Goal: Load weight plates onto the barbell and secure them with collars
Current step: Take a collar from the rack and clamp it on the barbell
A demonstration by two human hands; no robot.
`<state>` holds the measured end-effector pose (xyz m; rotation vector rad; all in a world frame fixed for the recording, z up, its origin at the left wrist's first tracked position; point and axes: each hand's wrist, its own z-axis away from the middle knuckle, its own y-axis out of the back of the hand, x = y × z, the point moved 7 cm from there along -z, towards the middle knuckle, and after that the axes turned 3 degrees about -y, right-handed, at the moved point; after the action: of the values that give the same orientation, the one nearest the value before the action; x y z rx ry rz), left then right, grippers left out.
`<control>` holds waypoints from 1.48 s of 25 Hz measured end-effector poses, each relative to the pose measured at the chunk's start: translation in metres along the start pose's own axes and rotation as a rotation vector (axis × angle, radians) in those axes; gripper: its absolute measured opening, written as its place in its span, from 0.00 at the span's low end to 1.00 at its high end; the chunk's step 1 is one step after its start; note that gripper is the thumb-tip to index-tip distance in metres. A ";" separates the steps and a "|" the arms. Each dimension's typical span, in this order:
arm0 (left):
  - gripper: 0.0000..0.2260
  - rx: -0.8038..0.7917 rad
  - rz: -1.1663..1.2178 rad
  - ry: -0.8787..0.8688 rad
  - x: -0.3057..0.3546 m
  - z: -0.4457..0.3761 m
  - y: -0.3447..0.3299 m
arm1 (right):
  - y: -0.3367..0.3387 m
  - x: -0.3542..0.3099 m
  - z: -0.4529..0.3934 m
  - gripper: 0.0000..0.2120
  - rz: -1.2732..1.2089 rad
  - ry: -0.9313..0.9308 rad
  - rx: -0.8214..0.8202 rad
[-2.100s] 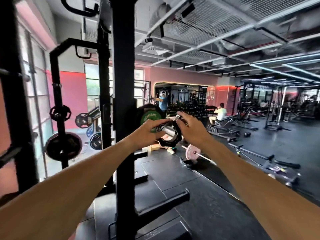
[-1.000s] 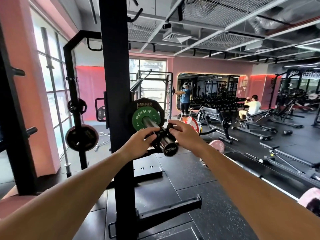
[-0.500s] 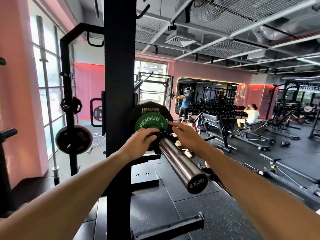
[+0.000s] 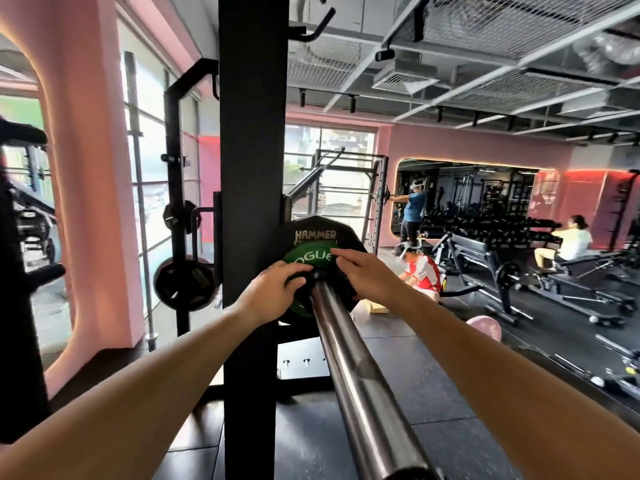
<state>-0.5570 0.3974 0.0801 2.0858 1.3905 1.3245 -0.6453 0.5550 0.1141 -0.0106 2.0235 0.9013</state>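
I see the collar (image 4: 317,273) as a dark ring on the bar (image 4: 349,368), mostly hidden between my two hands and pressed up against the green plate (image 4: 306,258). My left hand (image 4: 273,294) curls its fingers around the collar's left side; my right hand (image 4: 363,275) grips its right side, fingertips bent over the top. The steel bar runs from between my hands back toward me, smooth and shiny, and passes out of view at the bottom edge. Behind the green plate sits a larger black plate (image 4: 317,233) with gold lettering. Just left of my left hand the rack post (image 4: 252,168) stands upright and hides the plates' left edges. Farther left, another black plate hangs on a stand (image 4: 173,202) by the window. Beyond my right hand, well apart, a person in blue (image 4: 414,211) stands by the wall and a person in yellow (image 4: 568,242) sits on a bench.
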 end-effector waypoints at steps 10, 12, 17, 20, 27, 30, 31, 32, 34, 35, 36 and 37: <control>0.13 -0.003 0.042 -0.003 0.001 -0.003 0.006 | 0.001 0.018 -0.027 0.05 -0.192 -0.018 0.073; 0.13 -0.014 0.047 -0.012 0.001 -0.002 0.007 | 0.003 0.031 -0.030 0.03 -0.340 -0.128 0.110; 0.13 -0.026 0.058 -0.018 -0.005 -0.005 0.007 | -0.009 0.067 -0.018 0.15 -0.633 -0.456 -0.088; 0.12 -0.033 0.064 -0.019 -0.008 -0.007 0.005 | -0.035 0.073 -0.007 0.21 -0.835 -0.602 -0.281; 0.16 -0.006 0.100 -0.004 -0.013 -0.006 0.002 | -0.051 0.082 -0.008 0.23 -1.157 -0.594 -0.184; 0.16 0.001 0.105 -0.004 -0.013 -0.008 0.003 | -0.053 0.082 -0.003 0.20 -1.136 -0.579 -0.160; 0.15 -0.009 0.103 -0.001 -0.013 -0.008 0.003 | -0.052 0.080 -0.001 0.18 -1.121 -0.573 -0.159; 0.14 -0.027 0.098 0.010 -0.012 -0.008 0.003 | -0.050 0.078 0.002 0.16 -1.083 -0.567 -0.155; 0.12 -0.068 0.071 0.038 -0.010 -0.010 0.004 | -0.039 0.073 0.005 0.14 -0.899 -0.546 -0.123; 0.13 -0.087 0.052 0.052 -0.008 -0.011 0.004 | -0.030 0.071 0.006 0.14 -0.739 -0.528 -0.087; 0.13 -0.107 0.030 0.068 -0.005 -0.013 0.005 | -0.019 0.067 0.008 0.14 -0.563 -0.496 -0.048; 0.14 -0.133 -0.007 0.083 -0.001 -0.015 0.007 | -0.009 0.060 0.011 0.13 -0.392 -0.449 -0.015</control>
<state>-0.5656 0.3896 0.0922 1.9591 1.3021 1.4739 -0.6704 0.5746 0.0610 -0.1904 1.5246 0.6038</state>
